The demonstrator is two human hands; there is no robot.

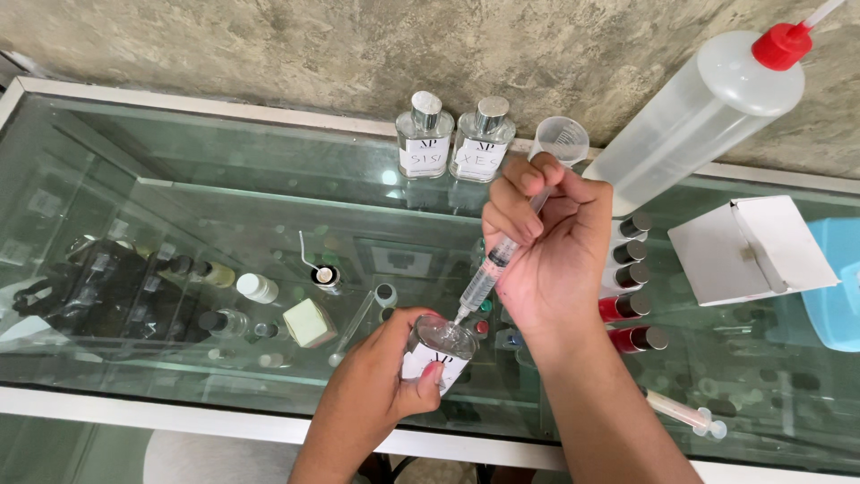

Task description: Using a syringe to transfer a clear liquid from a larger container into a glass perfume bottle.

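Nearest the front edge of the glass tabletop (pixel 179 170), the left hand (pixel 372 394) has its grip closed around a small clear glass bottle (pixel 439 348) with a white label, held just above the glass near the middle of that edge. Right above it, the right hand (pixel 555 251) pinches a syringe (pixel 491 269) between thumb and fingers, its grip closed on the barrel; the syringe slants down and left, and its tip sits at the bottle's open mouth. Off to the right along the front edge, another syringe (pixel 685 414) lies flat on the glass. Beyond the right hand, a row of small dark-capped vials (pixel 632 278) runs toward the back, the two nearest ones red. Toward the right edge stands a white cardboard box (pixel 751 246) beside a blue object (pixel 838 287). Along the back edge, two labelled glass bottles with silver caps (pixel 455 136) stand side by side, a small clear measuring cup (pixel 563 139) just to their right. A large translucent squeeze bottle with a red nozzle (pixel 708 108) leans over the back right corner.
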